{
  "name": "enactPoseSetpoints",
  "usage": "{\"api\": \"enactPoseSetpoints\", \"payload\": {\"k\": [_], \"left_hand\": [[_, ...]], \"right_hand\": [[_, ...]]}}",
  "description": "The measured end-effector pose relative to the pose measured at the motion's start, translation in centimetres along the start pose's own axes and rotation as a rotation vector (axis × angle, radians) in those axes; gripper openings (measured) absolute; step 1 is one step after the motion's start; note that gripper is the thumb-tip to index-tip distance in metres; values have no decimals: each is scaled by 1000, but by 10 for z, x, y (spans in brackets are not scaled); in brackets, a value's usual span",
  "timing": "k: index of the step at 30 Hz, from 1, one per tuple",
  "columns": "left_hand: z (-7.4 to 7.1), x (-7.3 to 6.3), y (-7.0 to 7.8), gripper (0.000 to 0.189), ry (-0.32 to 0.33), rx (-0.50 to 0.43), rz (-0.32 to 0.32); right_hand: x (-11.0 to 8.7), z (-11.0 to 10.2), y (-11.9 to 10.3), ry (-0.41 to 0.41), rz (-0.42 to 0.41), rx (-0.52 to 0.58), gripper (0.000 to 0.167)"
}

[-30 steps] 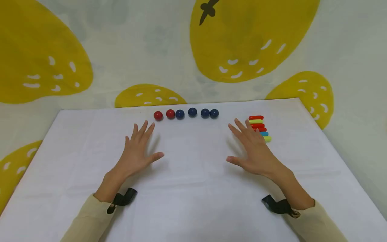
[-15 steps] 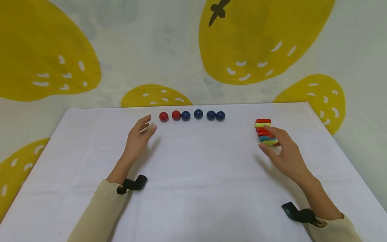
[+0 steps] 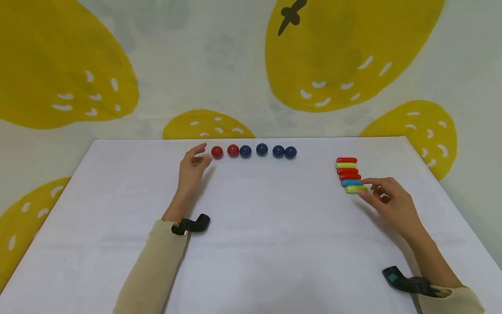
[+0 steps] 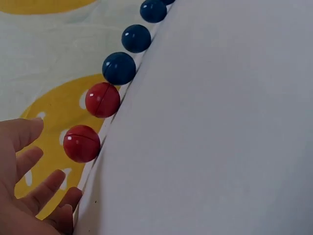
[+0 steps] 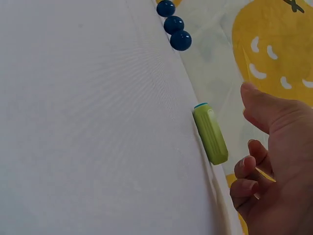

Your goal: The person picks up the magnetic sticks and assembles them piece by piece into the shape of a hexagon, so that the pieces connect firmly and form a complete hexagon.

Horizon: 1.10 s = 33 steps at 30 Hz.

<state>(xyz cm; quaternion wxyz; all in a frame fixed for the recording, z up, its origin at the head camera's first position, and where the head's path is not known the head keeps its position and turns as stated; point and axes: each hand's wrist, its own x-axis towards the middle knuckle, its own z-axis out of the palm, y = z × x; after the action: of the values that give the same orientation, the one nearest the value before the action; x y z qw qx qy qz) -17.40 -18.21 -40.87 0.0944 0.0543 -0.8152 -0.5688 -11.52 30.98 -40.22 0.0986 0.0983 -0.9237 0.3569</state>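
Observation:
My left hand (image 3: 191, 173) hovers just left of the leftmost red ball (image 3: 217, 152), thumb and index finger apart and nothing held. In the left wrist view that red ball (image 4: 81, 143) lies beyond the fingertips, with a seam line round it. A second red ball (image 3: 233, 151) and several dark blue balls (image 3: 262, 149) continue the row to the right. My right hand (image 3: 397, 206) is at the right end of the nearest yellow-green stick (image 3: 354, 189), thumb and index finger parted. The right wrist view shows this ribbed yellow-green stick (image 5: 211, 134) apart from the thumb.
Behind the yellow-green stick lie a blue stick (image 3: 350, 183), red sticks (image 3: 348, 171) and another yellow-green stick (image 3: 346, 166), stacked in a column. A white cloth covers the table (image 3: 255, 244). At its far edge hangs a patterned backdrop (image 3: 219, 65).
Both hands came from spread above the table: the left moved forward to the leftmost red ball, the right moved right to the nearest stick. Their fingers bent inward. The camera view shifted slightly.

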Motion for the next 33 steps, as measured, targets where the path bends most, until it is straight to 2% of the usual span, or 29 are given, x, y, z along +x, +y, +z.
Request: {"api": "enactPoseSetpoints", "payload": {"k": [3, 6, 12, 15, 18, 25, 29, 33], "left_hand": [[8, 2, -4, 45, 14, 26, 21], [12, 3, -7, 45, 9, 107, 62], [10, 1, -9, 53, -29, 307, 127], [9, 1, -8, 55, -47, 356, 156], [9, 1, -8, 52, -47, 362, 169], [13, 4, -8, 41, -32, 337, 141], [15, 4, -8, 37, -33, 328, 180], [19, 5, -7, 38, -57, 360, 230]], "right_hand": [[-3, 0, 8, -8, 9, 0, 33], [-6, 1, 13, -17, 45, -5, 32], [-4, 4, 20, -36, 181, 14, 39], [-3, 6, 21, -49, 190, 2, 39], [-1, 7, 21, -58, 168, -17, 38], [3, 8, 21, -62, 105, -63, 37], [3, 8, 20, -58, 95, -87, 36], [2, 9, 20, -54, 94, -103, 35]]}}
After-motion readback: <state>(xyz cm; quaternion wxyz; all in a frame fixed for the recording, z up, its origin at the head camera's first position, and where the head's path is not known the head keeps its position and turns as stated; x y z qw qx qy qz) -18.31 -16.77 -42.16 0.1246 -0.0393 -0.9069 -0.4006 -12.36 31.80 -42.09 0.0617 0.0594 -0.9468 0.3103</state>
